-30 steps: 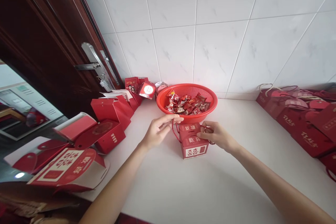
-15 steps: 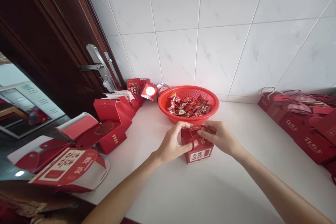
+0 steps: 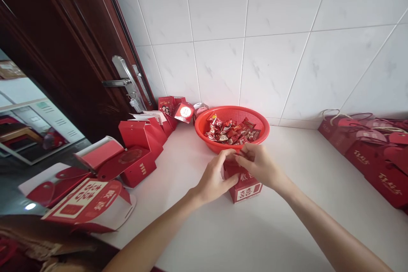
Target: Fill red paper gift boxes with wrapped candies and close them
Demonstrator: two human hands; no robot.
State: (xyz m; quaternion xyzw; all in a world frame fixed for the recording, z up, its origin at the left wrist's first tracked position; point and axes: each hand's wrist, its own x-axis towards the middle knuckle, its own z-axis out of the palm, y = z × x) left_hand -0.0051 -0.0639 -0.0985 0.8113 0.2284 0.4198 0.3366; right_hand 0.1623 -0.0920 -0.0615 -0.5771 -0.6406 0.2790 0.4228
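A small red box [image 3: 246, 190] with white and gold lettering stands on the white table, in front of the red plastic basket [image 3: 267, 129] of wrapped candies [image 3: 234, 131]. My left hand [image 3: 216, 176] is at the box's left side, its thumb against the front and its fingertips at the top. My right hand [image 3: 259, 163] pinches at the top of the box, thumb and forefinger together close to the left fingertips. A red cord showed there before; what the right fingers pinch now is mostly hidden.
Open red boxes [image 3: 137, 165] crowd the left of the table [image 3: 197, 238], with smaller boxes [image 3: 184, 111] by the wall. Red gift bags [image 3: 360, 153] with cord handles line the right. A dark wooden door [image 3: 73, 29] stands at the left.
My right hand has moved in towards the left fingertips at the box top, and its fingers have closed up. The cord loop is no longer visible. The view has shifted slightly.
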